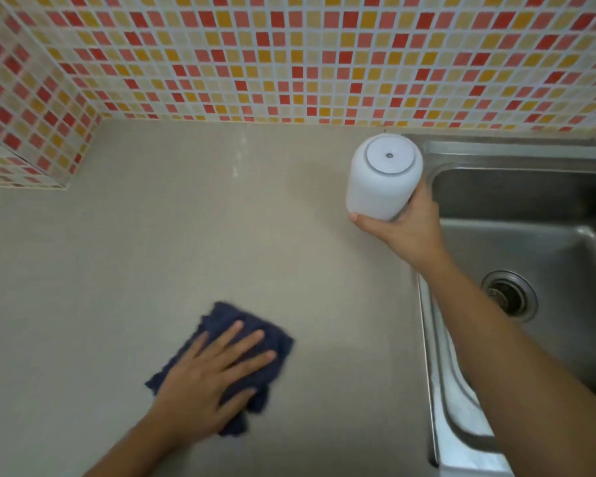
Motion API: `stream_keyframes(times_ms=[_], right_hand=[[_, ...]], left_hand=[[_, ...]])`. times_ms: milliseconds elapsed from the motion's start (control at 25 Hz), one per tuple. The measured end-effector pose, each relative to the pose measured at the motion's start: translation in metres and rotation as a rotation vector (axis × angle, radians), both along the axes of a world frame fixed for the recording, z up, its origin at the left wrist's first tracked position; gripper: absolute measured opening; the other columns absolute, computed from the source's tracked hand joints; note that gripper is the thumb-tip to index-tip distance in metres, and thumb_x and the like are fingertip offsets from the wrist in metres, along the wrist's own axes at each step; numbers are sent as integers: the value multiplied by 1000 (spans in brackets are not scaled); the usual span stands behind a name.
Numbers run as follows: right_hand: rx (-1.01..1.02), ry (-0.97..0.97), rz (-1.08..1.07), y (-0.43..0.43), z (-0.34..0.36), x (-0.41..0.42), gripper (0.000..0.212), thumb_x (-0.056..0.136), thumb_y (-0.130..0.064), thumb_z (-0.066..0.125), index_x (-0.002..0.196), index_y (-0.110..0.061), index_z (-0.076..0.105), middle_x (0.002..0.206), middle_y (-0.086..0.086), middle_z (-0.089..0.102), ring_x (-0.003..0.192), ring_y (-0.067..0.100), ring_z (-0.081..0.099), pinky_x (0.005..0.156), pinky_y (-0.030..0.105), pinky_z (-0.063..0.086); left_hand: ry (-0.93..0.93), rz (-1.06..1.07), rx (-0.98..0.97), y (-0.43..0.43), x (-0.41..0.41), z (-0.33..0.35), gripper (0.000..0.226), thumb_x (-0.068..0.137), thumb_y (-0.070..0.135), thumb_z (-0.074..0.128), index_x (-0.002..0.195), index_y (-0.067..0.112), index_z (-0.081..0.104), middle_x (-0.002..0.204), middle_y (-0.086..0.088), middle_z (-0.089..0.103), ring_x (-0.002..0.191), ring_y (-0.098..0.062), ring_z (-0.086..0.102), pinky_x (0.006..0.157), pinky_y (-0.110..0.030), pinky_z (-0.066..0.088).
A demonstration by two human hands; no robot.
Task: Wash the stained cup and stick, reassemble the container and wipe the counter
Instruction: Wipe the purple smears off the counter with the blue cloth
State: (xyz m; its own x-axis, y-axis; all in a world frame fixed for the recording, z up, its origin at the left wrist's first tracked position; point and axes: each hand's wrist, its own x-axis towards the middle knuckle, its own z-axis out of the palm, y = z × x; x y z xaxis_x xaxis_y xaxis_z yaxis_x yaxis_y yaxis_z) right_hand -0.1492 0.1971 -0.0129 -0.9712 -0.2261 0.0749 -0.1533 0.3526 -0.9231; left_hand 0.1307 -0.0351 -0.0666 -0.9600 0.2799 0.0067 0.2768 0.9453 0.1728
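head | cloth point(255, 342) blurring, half hidden under flat, spread left hand point(205, 383) on counter point(152, 235) | right hand point(405, 232) gripping white container point(382, 180) at its base, hiding that end; whether it is touching counter, cannot tell | sink point(530, 235) just right, cut off; tiled wall point(289, 56) behind

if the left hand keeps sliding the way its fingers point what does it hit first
Nothing nearby: the left hand, flat on the dark blue cloth, points up and right over bare beige counter. Further along stands the steel sink's rim, probably first.
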Motion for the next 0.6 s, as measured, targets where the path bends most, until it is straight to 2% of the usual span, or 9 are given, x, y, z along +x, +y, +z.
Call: stream_keyframes(times_ms=[80,160,240,360,480,560,600], right_hand=[[-7,-37,42,-19,-7,3,88,54,-27,90,126,-30,40,115,-19,53,104,-4,52,85,9,41],[13,-62,80,-39,-13,11,86,54,-28,89,121,-36,37,113,-20,52,105,1,51,83,11,40],[21,-70,91,-55,-20,18,84,54,-29,89,120,-37,38,112,-17,54,103,4,53,83,16,43],[22,-76,61,-70,-27,24,86,52,-31,90,124,-27,42,111,-14,58,101,7,56,84,24,48],[47,-73,30,-75,-31,27,91,51,-34,90,127,-24,40,116,-11,58,104,10,56,86,28,49],[76,-59,53,-74,-31,28,104,48,-38,90,134,-22,34,128,-7,53,114,11,52,95,32,46],[122,-49,79,-73,-30,27,117,46,-42,90,140,-19,25,139,-4,46,124,14,46,104,36,40]], left_hand=[[-15,274,-2,-63,-25,-1,53,93,59,19,142,41,31,147,1,43,145,-14,13,104,-41,26],[4,563,12,-99,-80,-3,64,90,63,14,142,33,37,150,-2,37,144,-20,16,107,-46,25],[-28,734,-9,-99,-129,-7,59,91,56,19,145,34,29,155,1,26,145,-25,13,110,-51,20],[-30,699,18,-68,-127,-10,59,91,52,19,146,32,27,156,2,25,145,-26,13,110,-51,24],[-46,494,42,-28,-36,-9,56,95,52,13,145,32,31,153,5,29,145,-19,15,109,-44,24],[-79,449,6,-26,15,-3,55,96,52,12,144,33,33,152,6,30,144,-16,15,106,-44,24],[-83,474,-9,-42,17,-1,56,95,52,14,142,32,37,151,3,35,143,-18,19,105,-47,24]])
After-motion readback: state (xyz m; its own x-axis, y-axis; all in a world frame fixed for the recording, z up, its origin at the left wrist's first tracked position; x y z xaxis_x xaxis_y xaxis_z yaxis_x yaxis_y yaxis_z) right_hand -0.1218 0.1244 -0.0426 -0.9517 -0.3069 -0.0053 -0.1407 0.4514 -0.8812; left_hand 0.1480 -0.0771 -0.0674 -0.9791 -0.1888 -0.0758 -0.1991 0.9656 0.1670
